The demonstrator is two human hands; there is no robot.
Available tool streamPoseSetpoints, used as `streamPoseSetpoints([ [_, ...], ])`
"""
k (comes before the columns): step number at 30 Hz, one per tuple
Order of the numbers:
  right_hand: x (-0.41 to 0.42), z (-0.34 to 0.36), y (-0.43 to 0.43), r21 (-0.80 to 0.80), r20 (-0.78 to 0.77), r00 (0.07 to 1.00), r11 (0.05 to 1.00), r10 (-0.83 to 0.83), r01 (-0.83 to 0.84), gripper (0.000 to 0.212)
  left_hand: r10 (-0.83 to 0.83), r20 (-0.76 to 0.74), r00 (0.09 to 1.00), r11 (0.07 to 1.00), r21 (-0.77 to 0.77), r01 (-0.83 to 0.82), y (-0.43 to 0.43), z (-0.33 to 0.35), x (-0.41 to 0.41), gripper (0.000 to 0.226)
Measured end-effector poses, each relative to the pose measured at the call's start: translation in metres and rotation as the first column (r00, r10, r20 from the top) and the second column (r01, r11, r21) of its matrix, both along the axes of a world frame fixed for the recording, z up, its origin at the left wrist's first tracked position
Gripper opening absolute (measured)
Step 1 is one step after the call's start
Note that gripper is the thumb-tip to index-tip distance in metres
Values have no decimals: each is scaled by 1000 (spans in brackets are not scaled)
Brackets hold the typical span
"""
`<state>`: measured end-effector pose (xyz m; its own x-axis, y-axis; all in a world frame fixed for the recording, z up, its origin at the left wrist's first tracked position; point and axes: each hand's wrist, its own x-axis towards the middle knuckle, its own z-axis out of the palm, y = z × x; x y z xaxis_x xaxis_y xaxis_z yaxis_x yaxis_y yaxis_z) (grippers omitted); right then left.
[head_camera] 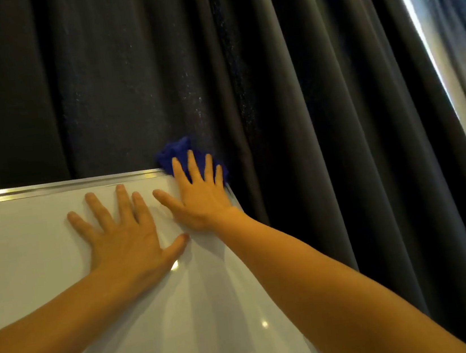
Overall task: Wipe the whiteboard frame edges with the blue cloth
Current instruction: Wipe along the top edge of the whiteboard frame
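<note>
The whiteboard (46, 275) fills the lower left, and its silver metal frame (58, 187) runs along the top edge to the upper right corner. A bunched blue cloth (176, 151) sits on that corner. My right hand (198, 192) lies flat on the cloth and presses it against the corner, fingers spread, with the cloth partly hidden under the palm. My left hand (123, 232) rests flat on the white surface just left of it, fingers spread, holding nothing. The right frame edge is mostly hidden by my right forearm.
Dark grey curtains (289, 95) hang in folds directly behind and to the right of the board. A bright strip of window (426, 32) shows at the far right past the curtain edge.
</note>
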<state>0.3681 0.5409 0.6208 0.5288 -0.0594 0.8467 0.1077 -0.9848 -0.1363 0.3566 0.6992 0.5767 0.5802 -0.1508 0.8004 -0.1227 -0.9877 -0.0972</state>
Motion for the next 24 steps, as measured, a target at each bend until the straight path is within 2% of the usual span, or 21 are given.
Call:
streamPoseSetpoints([
  [1, -1, -1, -5, 7, 6, 1000, 1000, -2, 2, 87, -21, 7, 1000, 1000, 3, 21, -2, 1, 1, 127],
  [4, -8, -9, -16, 229, -9, 1000, 973, 12, -9, 92, -81, 40, 996, 996, 37, 80, -12, -2, 6, 123],
  [7, -14, -29, -13, 157, -21, 999, 987, 28, -24, 93, -128, 65, 990, 989, 86, 122, -21, -10, 10, 121],
  [10, -22, -42, -23, 348, -22, 998, 937, 51, -40, 87, -143, 82, 986, 985, 109, 134, -25, -19, 11, 122],
  [13, -27, -64, -26, 272, -36, 998, 962, 47, -35, 86, -156, 106, 982, 982, 127, 143, -23, -22, 11, 120],
  [15, -35, -83, -24, 359, -32, 998, 933, 47, -32, 86, -176, 86, 981, 976, 147, 162, -20, -24, 8, 121],
  [17, -46, -103, -28, 385, -26, 999, 923, 25, -13, 89, -186, 84, 979, 966, 195, 167, -18, -28, 8, 121],
  [18, -51, -113, -31, 401, -30, 999, 916, 28, -14, 84, -195, 78, 978, 961, 216, 174, -18, -32, 7, 121],
  [20, -65, -135, -25, 528, -8, 999, 848, 43, -33, 75, -235, 52, 971, 944, 251, 215, -15, -41, 1, 120],
  [21, -71, -150, -20, 572, 13, 999, 819, 37, -38, 78, -259, 50, 965, 933, 271, 237, -14, -47, 0, 118],
  [23, -83, -182, -11, 506, -14, 1000, 862, 19, -9, 85, -298, 53, 953, 905, 334, 264, -14, -59, -5, 114],
  [24, -91, -197, -10, 469, -42, 999, 883, 28, -5, 80, -321, 47, 946, 883, 377, 281, -14, -65, -8, 112],
])
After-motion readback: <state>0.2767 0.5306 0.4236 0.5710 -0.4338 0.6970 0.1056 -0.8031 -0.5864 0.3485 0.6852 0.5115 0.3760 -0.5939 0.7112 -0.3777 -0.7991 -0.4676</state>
